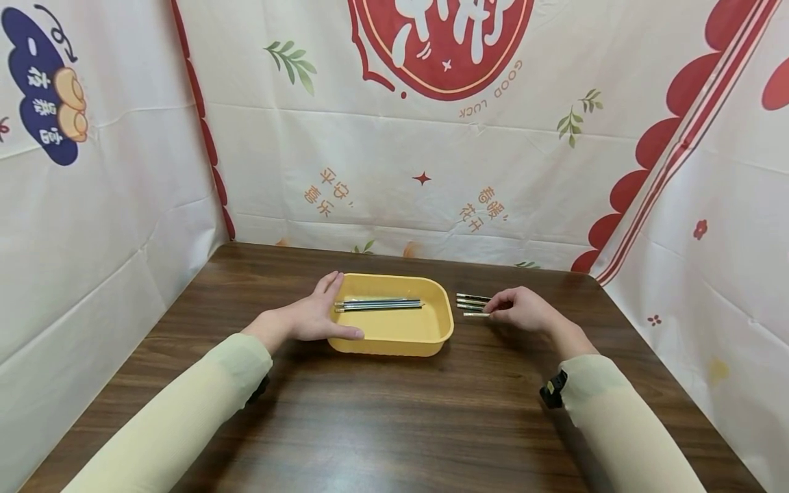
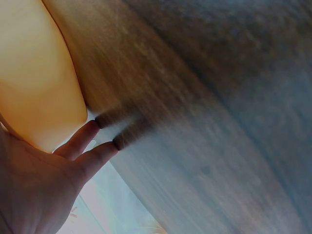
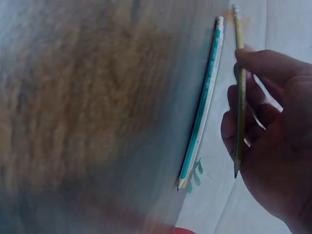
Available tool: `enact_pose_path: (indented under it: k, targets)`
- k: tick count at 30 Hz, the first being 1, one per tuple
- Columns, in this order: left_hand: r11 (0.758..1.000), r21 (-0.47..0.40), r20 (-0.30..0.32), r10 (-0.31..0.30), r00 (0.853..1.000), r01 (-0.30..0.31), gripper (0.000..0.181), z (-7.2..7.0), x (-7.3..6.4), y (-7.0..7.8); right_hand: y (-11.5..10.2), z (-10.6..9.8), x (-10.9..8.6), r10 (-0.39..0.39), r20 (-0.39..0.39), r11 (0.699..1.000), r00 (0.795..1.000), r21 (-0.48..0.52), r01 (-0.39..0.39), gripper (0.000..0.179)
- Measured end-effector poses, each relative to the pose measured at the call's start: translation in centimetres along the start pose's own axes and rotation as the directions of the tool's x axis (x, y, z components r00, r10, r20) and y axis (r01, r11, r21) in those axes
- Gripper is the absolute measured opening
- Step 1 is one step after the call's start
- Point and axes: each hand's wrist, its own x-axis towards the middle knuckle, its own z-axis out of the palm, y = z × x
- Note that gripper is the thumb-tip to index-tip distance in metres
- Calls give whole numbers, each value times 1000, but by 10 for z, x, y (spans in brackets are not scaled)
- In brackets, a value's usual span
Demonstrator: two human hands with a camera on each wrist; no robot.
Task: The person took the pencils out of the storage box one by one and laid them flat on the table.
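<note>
A yellow plastic tray (image 1: 394,348) stands on the table with several dark-striped pencils (image 1: 382,307) lying lengthwise inside. My left hand (image 1: 314,315) rests spread against its left end, thumb at the near rim. In the left wrist view two straight fingers (image 2: 92,153) extend beside the tray's outer wall (image 2: 44,78). To the right of the tray, my right hand (image 1: 524,309) pinches a yellowish pencil (image 3: 240,97) between thumb and fingers. Just beyond it a teal pencil (image 3: 201,105) lies on the table beside a paler one; my right fingers partly hide this group in the head view.
The dark wood table (image 1: 370,404) is enclosed by white printed cloth (image 1: 431,157) at the back and both sides. A black strap with a small device (image 1: 553,390) sits at my right wrist.
</note>
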Motion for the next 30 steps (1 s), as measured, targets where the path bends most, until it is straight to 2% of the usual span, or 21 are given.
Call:
enact_pose_path:
  k: [6,11,30]
  targets:
    - [1000,-2,1,-2,1000,2,146,0,-1,1,6,5,5,29,23,997,999,-68,-28,9]
    - [1000,-4,1,-2,1000,2,146,0,-1,1,4,11,8,35,7,993,999,-115,-34,9]
    - [1000,10,-6,12,1000,-12,145,1,-1,1,-3,18,14,33,-20,989,999,-143,-36,12]
